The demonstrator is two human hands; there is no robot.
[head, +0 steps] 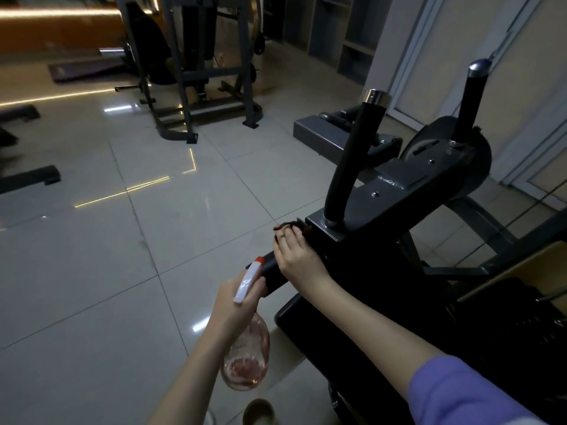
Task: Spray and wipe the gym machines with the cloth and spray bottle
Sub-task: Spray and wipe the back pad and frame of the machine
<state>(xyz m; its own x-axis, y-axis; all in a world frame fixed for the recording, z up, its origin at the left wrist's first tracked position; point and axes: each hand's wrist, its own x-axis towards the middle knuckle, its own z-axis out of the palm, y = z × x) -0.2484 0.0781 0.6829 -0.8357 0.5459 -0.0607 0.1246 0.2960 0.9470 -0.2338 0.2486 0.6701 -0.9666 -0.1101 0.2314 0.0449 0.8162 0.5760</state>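
Dim indoor gym, weight machine frame (196, 72), exercise mat (82, 70), glossy tiled floor (122, 240)

Dim room; warm strip light (61, 10) glares off glossy floor (122, 240); edges distorted.

Glossy floor tiles (129, 271), clear plastic spray bottle (245, 360), chrome-capped matt handles (352, 154)

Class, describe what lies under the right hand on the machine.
A dark cloth peeks out beyond the right hand, against the grey metal machine frame. The hand covers the rest of it.
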